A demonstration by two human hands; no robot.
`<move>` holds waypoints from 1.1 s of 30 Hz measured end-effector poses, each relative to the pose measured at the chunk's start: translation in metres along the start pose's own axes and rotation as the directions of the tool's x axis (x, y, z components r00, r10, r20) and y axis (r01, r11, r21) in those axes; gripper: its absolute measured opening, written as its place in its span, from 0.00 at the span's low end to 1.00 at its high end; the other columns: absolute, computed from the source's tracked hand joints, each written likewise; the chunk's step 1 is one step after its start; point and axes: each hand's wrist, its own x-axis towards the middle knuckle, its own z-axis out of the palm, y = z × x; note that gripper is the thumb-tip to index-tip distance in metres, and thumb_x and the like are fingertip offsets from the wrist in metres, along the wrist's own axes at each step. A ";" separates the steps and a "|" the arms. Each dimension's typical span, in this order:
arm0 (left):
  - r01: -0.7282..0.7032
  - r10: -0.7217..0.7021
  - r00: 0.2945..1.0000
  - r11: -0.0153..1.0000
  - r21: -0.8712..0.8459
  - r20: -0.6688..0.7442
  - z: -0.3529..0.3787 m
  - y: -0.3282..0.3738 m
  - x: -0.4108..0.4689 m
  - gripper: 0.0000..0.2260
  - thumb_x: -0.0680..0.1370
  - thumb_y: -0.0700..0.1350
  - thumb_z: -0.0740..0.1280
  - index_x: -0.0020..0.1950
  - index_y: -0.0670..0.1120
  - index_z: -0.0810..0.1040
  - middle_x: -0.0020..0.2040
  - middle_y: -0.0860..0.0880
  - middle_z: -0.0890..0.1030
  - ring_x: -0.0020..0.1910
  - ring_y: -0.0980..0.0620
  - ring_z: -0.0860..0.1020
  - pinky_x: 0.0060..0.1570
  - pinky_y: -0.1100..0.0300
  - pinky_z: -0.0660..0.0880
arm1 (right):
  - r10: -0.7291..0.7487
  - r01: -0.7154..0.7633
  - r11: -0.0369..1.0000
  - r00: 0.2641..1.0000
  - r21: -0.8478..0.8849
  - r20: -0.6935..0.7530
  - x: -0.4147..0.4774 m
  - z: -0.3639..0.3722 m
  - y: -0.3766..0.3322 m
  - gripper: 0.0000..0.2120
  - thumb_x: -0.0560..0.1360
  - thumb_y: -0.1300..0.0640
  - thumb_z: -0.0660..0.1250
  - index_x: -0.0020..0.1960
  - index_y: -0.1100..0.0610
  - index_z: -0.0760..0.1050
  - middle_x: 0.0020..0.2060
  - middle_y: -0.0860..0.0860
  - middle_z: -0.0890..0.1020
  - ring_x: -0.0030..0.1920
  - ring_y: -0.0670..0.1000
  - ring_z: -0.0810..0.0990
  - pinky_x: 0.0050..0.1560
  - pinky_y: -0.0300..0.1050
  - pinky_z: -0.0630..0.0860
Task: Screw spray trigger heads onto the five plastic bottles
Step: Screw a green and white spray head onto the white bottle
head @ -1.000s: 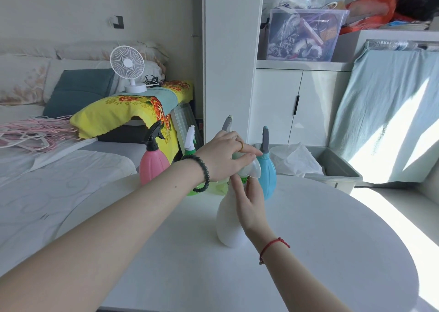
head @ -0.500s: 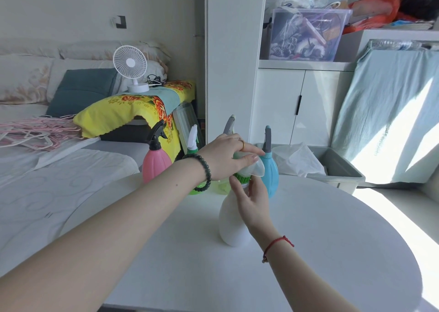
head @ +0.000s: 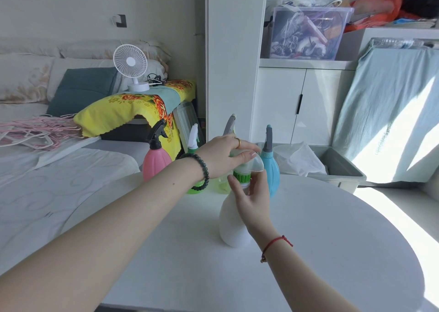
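A white bottle [head: 231,226] stands upright in the middle of the round white table [head: 320,252]. On its neck sits a trigger head [head: 251,165] with a green ribbed collar [head: 241,176]. My left hand [head: 223,156] grips the top of that head from above. My right hand [head: 253,196] wraps the bottle's neck just under the collar. Behind stand a pink bottle [head: 155,160] with a black head, a green bottle [head: 193,145] with a white head, a pale yellow-green bottle [head: 222,184] with a grey head, and a blue bottle [head: 270,166] with a grey head.
A bed [head: 47,193] with pink hangers lies to the left of the table. A grey bin [head: 342,166] with a plastic bag stands behind the table's far right edge. White cabinets [head: 297,105] rise behind the bottles.
My left hand has shifted slightly on the trigger head and the green collar shows more below it. The white bottle stays in place.
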 end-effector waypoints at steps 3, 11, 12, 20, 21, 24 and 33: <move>-0.008 0.008 1.000 1.000 -0.013 -0.005 0.001 -0.001 -0.001 0.12 0.77 0.54 0.59 0.59 0.58 0.76 0.46 0.53 0.70 0.57 0.52 0.72 0.56 0.60 0.67 | 0.010 -0.011 1.000 1.000 0.007 0.010 0.000 0.000 -0.001 0.11 0.70 0.60 0.70 0.45 0.55 0.68 0.40 0.50 0.76 0.37 0.38 0.75 0.40 0.31 0.71; -0.002 0.002 1.000 0.999 -0.039 -0.010 0.003 -0.001 0.000 0.12 0.77 0.54 0.60 0.58 0.58 0.76 0.47 0.53 0.71 0.58 0.53 0.72 0.57 0.61 0.66 | 0.060 -0.060 0.998 0.998 -0.028 -0.026 0.000 0.000 -0.001 0.11 0.70 0.60 0.70 0.43 0.59 0.67 0.36 0.50 0.72 0.33 0.40 0.69 0.37 0.31 0.69; -0.002 0.002 1.000 0.999 -0.042 -0.010 0.003 -0.001 -0.001 0.12 0.77 0.54 0.60 0.58 0.58 0.76 0.48 0.53 0.71 0.58 0.53 0.72 0.57 0.61 0.66 | 0.063 -0.063 0.998 0.997 -0.014 -0.033 0.000 0.001 -0.001 0.12 0.69 0.60 0.71 0.45 0.60 0.67 0.38 0.51 0.73 0.33 0.39 0.71 0.38 0.29 0.70; -0.002 0.002 1.000 0.999 -0.049 -0.014 0.004 -0.001 -0.001 0.12 0.77 0.53 0.59 0.59 0.58 0.76 0.51 0.50 0.72 0.60 0.52 0.71 0.59 0.62 0.65 | 0.074 -0.074 0.997 0.997 0.012 0.039 -0.001 -0.003 -0.003 0.08 0.73 0.58 0.66 0.43 0.61 0.68 0.35 0.53 0.72 0.35 0.47 0.69 0.40 0.41 0.69; -0.003 0.003 1.000 0.999 -0.052 -0.015 0.004 -0.001 -0.002 0.12 0.77 0.53 0.60 0.59 0.57 0.76 0.50 0.51 0.72 0.60 0.52 0.71 0.58 0.62 0.65 | 0.073 -0.073 0.997 0.997 0.013 0.007 -0.001 -0.001 -0.003 0.09 0.72 0.60 0.68 0.45 0.61 0.68 0.37 0.53 0.74 0.36 0.46 0.71 0.40 0.38 0.70; 0.001 -0.003 1.000 0.997 -0.072 -0.018 0.004 -0.002 -0.003 0.12 0.77 0.53 0.60 0.59 0.57 0.76 0.51 0.51 0.72 0.61 0.53 0.71 0.60 0.62 0.65 | 0.077 -0.077 0.996 0.997 0.033 0.006 -0.001 -0.001 -0.005 0.13 0.70 0.60 0.70 0.49 0.60 0.68 0.43 0.58 0.77 0.42 0.48 0.75 0.46 0.39 0.73; 0.005 -0.006 1.000 0.998 -0.062 -0.023 0.006 -0.004 -0.002 0.12 0.77 0.54 0.60 0.59 0.58 0.75 0.56 0.45 0.73 0.61 0.51 0.71 0.62 0.59 0.65 | 0.086 -0.086 0.996 0.996 0.010 -0.014 -0.003 0.000 -0.005 0.11 0.70 0.61 0.70 0.45 0.57 0.67 0.39 0.51 0.73 0.36 0.38 0.71 0.41 0.31 0.70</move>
